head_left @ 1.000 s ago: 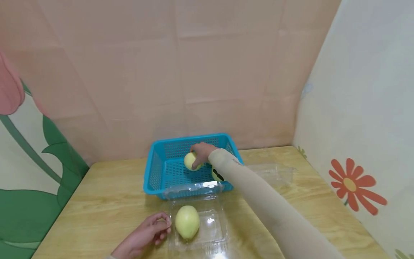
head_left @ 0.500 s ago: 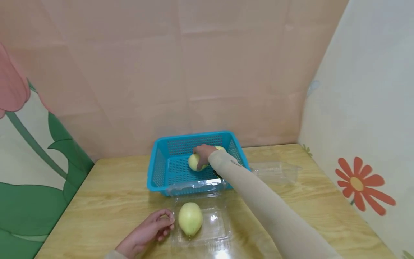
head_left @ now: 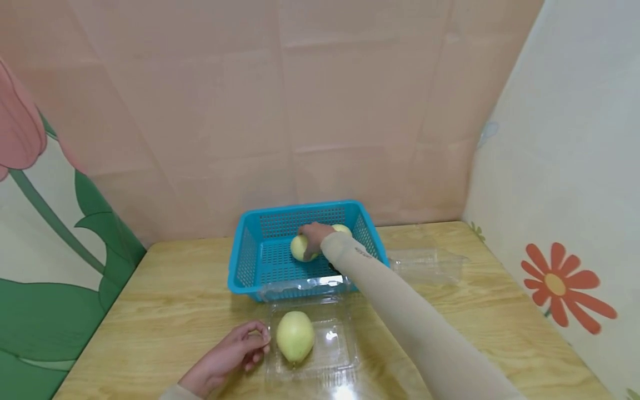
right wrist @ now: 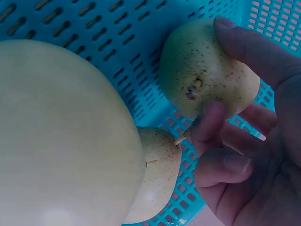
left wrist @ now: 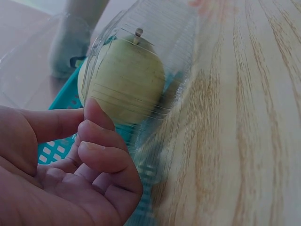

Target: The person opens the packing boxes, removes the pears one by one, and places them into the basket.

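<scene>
My left hand [head_left: 232, 353] pinches the left rim of a clear plastic clamshell box [head_left: 330, 347] between thumb and forefinger. One yellow-green pear [head_left: 295, 336] lies inside the box, beside the fingertips; the left wrist view shows this pear [left wrist: 124, 77] through the ribbed plastic wall. Within the blue basket [head_left: 245, 250], my right hand [head_left: 316, 238] grips a speckled pear [right wrist: 207, 70], thumb on one side and fingers curled round the other. Two more pears show beside it in the right wrist view, a large near pear [right wrist: 61, 136] and a smaller-looking stemmed pear [right wrist: 157, 174].
The box's raised lid [head_left: 305, 286] leans toward the basket's front edge. To the basket's right lies another clear plastic container [head_left: 427, 265] on the wooden table [head_left: 165, 311]. A pink cloth backdrop [head_left: 300, 111] stands behind, and a flower-printed wall [head_left: 560, 166] rises at the right.
The head view has shifted slightly. A pear beyond my right wrist has come into sight, while the one on its near side has become hidden. Both hands keep their holds.
</scene>
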`<state>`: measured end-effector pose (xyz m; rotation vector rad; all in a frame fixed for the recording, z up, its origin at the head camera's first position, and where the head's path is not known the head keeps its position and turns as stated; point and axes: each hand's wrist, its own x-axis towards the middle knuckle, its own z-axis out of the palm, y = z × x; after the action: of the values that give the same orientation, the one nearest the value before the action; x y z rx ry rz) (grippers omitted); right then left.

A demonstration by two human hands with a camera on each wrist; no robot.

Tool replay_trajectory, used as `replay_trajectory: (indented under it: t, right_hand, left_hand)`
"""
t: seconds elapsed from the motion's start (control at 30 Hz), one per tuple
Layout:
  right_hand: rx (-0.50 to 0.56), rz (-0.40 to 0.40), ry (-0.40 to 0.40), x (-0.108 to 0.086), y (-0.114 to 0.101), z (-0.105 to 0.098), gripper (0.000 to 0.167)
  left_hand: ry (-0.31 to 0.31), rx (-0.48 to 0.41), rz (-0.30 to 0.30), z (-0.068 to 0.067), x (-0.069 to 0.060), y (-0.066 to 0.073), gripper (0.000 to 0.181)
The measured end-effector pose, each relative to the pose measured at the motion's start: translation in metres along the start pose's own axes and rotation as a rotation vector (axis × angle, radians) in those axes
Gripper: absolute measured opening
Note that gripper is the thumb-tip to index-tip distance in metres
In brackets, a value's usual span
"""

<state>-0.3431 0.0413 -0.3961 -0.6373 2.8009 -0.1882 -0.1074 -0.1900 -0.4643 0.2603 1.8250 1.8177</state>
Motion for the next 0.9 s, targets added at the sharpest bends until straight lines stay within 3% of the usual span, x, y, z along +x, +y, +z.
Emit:
replay_trajectory:
  t: [0.23, 0.43, 0.6, 0.9]
  right_hand:
    - [0.029, 0.005, 0.012, -0.003, 0.000, -0.007, 0.062]
    - [0.041, 0.007, 0.022, -0.009, -0.001, -0.018, 0.051]
    - [0.062, 0.006, 0.003, -0.017, 0.000, -0.024, 0.051]
    - [0.228, -0.039, -0.017, -0.030, 0.018, -0.047, 0.052]
  left_hand:
    - [0.011, 0.001, -0.019, 0.002, -0.001, -0.001, 0.011]
    - [0.007, -0.009, 0.011, 0.003, -0.003, 0.001, 0.011]
    - [0.019, -0.002, -0.004, 0.003, -0.002, 0.001, 0.013]
    - [0.022, -0.007, -0.009, 0.005, -0.001, -0.001, 0.012]
